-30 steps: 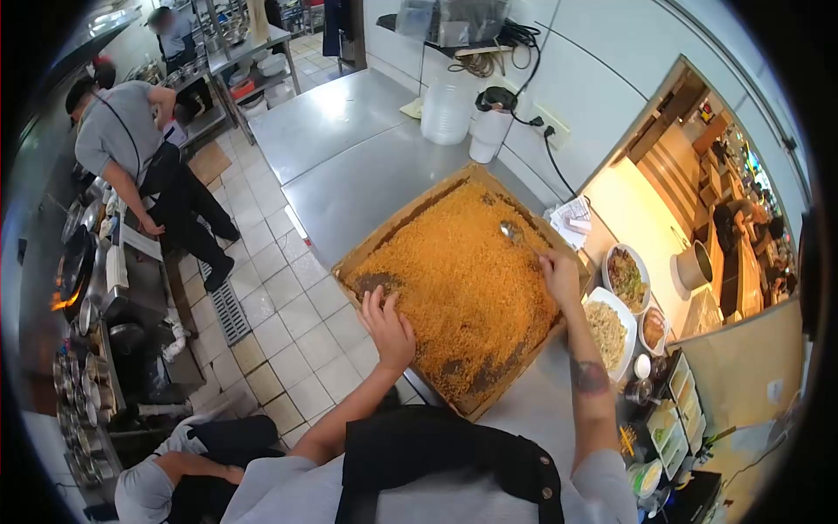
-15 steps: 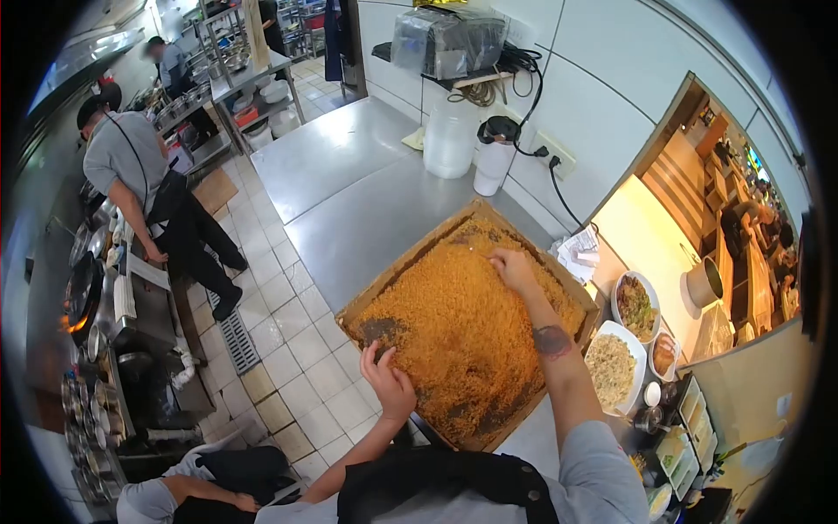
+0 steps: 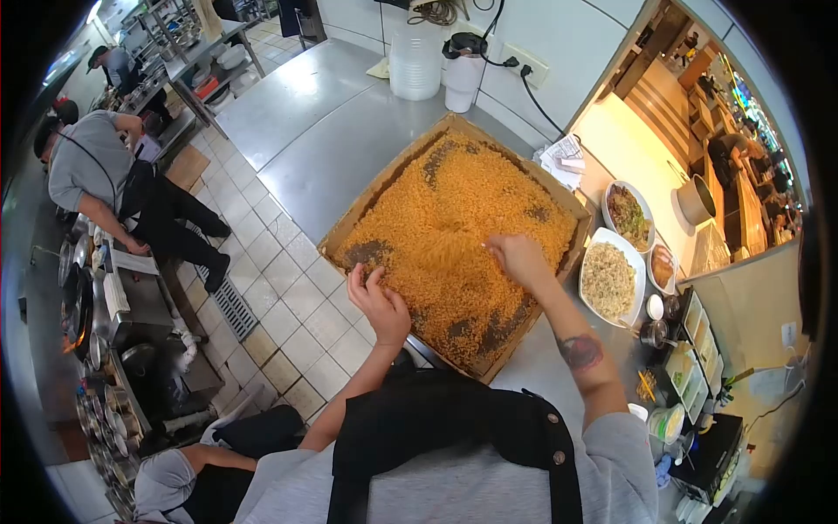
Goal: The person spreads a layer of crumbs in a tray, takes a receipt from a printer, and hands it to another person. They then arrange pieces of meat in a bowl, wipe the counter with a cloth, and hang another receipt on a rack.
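Observation:
A shallow cardboard box point(image 3: 572, 229) sits on the steel counter, spread with orange-brown crumbs point(image 3: 454, 183). Dark patches of its bottom show through at the corners. My right hand point(image 3: 521, 262) is over the middle of the crumbs, its fingers closed in a pinch. A small pale bit shows at the fingertips, and the crumbs beside them are smeared by motion; what I hold cannot be made out. My left hand point(image 3: 381, 307) rests at the box's left front side, fingers spread and curved over the rim, holding nothing visible.
Bowls of rice point(image 3: 608, 281) and a meat dish point(image 3: 630, 214) stand right of the box. A clear plastic container point(image 3: 415, 61) and a lidded cup point(image 3: 463, 74) are behind. One co-worker point(image 3: 96, 175) stands at the stove; another person's arm point(image 3: 223, 458) is at lower left.
My right hand has come from the far part of the box toward its middle, leaving the crumbs there shifted. The camera view has tilted down. My left hand stays at the rim.

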Tool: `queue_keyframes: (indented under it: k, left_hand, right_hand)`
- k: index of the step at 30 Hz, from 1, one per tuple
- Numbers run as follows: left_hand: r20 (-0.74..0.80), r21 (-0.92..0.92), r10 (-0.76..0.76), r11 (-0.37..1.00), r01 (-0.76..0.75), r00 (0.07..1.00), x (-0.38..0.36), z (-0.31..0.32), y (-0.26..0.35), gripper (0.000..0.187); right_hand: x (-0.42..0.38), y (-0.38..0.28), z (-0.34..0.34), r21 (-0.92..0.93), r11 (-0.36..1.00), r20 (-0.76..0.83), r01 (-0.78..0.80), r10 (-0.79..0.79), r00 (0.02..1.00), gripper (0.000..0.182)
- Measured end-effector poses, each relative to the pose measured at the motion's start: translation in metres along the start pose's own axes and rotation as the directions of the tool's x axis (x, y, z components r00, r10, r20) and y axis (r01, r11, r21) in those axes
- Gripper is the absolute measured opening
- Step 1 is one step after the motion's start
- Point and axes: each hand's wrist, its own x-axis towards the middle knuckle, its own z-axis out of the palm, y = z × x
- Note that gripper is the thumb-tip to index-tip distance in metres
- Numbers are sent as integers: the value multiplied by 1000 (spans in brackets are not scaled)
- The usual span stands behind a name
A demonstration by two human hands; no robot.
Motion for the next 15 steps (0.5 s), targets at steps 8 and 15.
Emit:
queue_keyframes:
  k: [8, 15]
  left_hand:
    - [15, 17, -15, 1000, 14, 1000, -2, -3, -3, 42]
    - [52, -24, -44, 999, 46, 998, -2, -2, -3, 43]
  right_hand:
    - [-72, -30, -8, -48, 983, -1, -179, 179, 984, 13]
    - [-116, -48, -54, 76, 951, -73, -300, 306, 949, 11]
